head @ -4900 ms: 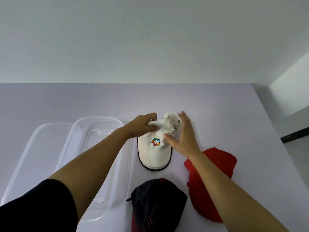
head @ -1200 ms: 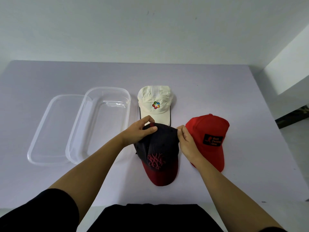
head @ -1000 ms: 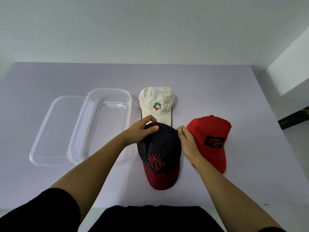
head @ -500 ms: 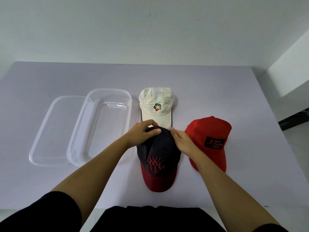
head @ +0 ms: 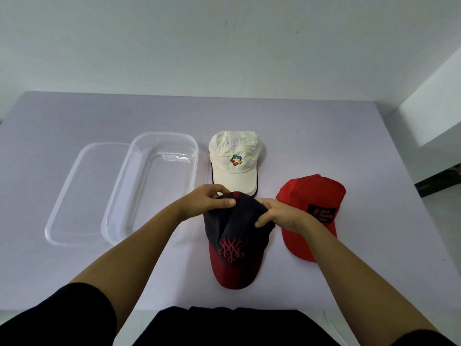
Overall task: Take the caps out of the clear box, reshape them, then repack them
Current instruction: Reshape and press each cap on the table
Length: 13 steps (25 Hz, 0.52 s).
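Observation:
A dark cap with a red brim and red embroidery [head: 237,236] lies on the table in front of me, brim toward me. My left hand [head: 208,202] pinches the back left of its crown. My right hand [head: 277,213] grips the crown's right side. Behind it rests a white cap [head: 234,161] with a coloured logo, brim toward me. A red cap [head: 311,211] with a black patch lies to the right. The clear box [head: 154,183] stands to the left with nothing in it.
The clear lid [head: 82,193] lies flat left of the box, partly under it. The lilac table [head: 324,136] ends at a white wall behind and drops off on the right and near me.
Earlier I worked on the white cap's crown. In the last second both hands have slid closer together over the dark cap's crown, the right hand moving onto its top.

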Motion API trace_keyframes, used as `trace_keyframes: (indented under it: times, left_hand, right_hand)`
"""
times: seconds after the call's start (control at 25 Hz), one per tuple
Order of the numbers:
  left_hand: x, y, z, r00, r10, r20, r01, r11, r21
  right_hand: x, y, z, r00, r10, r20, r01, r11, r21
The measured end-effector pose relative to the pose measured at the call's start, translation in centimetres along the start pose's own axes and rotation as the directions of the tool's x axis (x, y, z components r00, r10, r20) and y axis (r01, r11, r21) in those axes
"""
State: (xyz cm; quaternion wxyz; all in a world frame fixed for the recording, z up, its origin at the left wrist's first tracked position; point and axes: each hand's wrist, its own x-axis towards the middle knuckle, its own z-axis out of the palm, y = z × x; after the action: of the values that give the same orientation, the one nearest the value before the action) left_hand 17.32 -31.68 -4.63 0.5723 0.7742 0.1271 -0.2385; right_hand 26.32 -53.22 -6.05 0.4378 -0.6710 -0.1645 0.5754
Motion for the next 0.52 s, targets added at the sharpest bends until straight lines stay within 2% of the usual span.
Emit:
trace_keyframes:
  times: [0.12, 0.2, 0.32, 0.4, 0.52]
  left_hand:
    - [-0.7, -0.9, -0.8, 0.995, -0.021, 0.100, 0.019, 1.000, 0.018]
    - [-0.9, -1.2, -0.4, 0.997, 0.004, 0.077, -0.005, 1.000, 0.016]
    - [-0.8, -1.3, 1.5, 0.987, 0.070, -0.146, -0.060, 0.996, 0.069]
    - [-0.9, -1.3, 2.6, 0.932, 0.129, -0.338, -0.081, 0.985, 0.152]
    - [-1.1, -1.7, 3.0, 0.899, 0.195, -0.393, -0.079, 0.953, 0.292]
  right_hand:
    - [0.3, 0.6, -0.5, 0.994, 0.026, -0.108, -0.027, 1.000, -0.001]
    - [0.0, 0.5, -0.4, 0.987, 0.041, -0.155, -0.053, 0.996, -0.077]
    - [0.1, 0.1, -0.1, 0.970, -0.006, -0.245, -0.058, 0.966, -0.251]
    - [0.6, 0.2, -0.2, 0.947, -0.059, -0.314, -0.048, 0.945, -0.324]
    - [0.8, 0.2, -0.6, 0.938, -0.059, -0.342, -0.086, 0.915, -0.394]
